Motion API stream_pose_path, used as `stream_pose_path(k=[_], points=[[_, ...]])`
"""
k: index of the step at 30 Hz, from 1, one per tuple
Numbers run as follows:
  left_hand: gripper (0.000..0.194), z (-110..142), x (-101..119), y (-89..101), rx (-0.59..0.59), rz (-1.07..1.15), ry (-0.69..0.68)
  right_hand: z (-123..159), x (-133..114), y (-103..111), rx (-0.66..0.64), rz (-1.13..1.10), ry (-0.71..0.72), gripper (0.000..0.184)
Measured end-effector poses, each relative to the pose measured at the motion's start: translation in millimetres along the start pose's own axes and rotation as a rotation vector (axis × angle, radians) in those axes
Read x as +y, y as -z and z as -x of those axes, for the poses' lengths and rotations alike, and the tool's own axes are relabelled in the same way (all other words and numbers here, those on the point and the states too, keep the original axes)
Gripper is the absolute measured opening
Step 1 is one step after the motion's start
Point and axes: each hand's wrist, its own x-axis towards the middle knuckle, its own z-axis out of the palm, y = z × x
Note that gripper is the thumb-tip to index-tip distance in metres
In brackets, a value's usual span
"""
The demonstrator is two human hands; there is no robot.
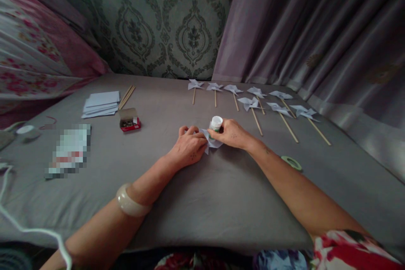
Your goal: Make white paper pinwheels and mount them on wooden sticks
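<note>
Centrally, folded white paper [215, 144] lies on the grey surface [202, 202], partly hidden by both hands. Left hand [190, 147]: fingers bent over the paper's left side; whether they pinch it, cannot tell. Right hand [232, 134]: fingers closed around a small white bottle [217, 123], top up, over the paper; contact at its base not discernible. Right of it, near the forearm: green tape roll [291, 163]. Beyond, right: eight paper pinwheels [249, 103] on sticks. Beyond, left: open red box [130, 125], loose sticks [127, 97], paper stack [101, 103].
</note>
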Motion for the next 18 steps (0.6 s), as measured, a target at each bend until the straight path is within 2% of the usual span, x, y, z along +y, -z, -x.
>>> stream_pose_path(k=[5, 9, 13, 18], points=[[0.023, 0.9, -3.3, -3.3, 0.02, -0.003, -0.019, -11.7, 1.8, 13.0, -0.285, -0.189, 0.064, 0.018], [0.024, 1.0, -3.9, -4.3, 0.024, -0.003, -0.021, -14.7, 0.7, 21.4, -0.343, -0.225, 0.042, 0.019], [0.024, 0.4, -3.1, -3.4, 0.021, -0.003, -0.02, -4.4, 8.0, 22.8, -0.264, -0.328, -0.071, 0.022], [0.023, -0.1, -3.8, -3.9, 0.039, 0.002, -0.034, 11.0, 22.3, 25.2, 0.032, -0.428, -0.34, 0.033]])
